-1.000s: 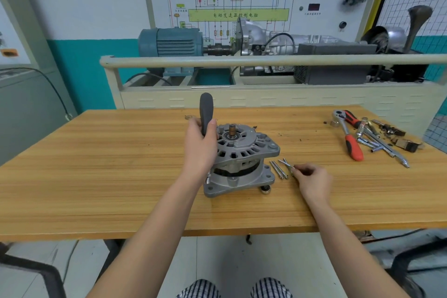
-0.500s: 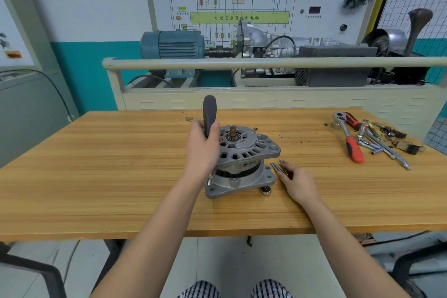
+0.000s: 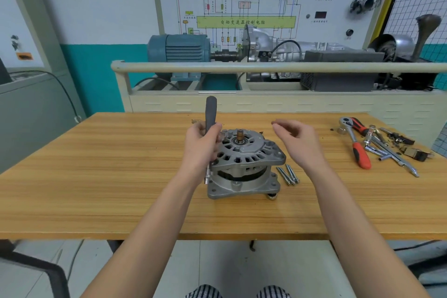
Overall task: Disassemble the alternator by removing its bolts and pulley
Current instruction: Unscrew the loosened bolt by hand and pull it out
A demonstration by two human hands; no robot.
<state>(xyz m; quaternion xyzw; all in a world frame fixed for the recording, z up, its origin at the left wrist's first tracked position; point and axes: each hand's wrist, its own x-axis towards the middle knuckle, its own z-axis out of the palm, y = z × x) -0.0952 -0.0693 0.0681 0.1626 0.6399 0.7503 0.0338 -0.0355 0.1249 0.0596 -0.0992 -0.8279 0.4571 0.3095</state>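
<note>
Loose bolts lie beside alternator; ratchet right.

Left hand apparently gripping; right hand raised, fingers loosely curled

Single head-worn view, forward and down, close over the workbench.

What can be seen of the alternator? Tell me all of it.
The alternator is a grey cast-metal housing standing on the table, shaft end up. Its top cover has slotted vents around a bearing and a brownish shaft stub; no pulley is on it. A dark band shows between upper and lower halves. The left hand rests against its left side, gripping a black-handled tool. Loose bolts lie just right.
</note>
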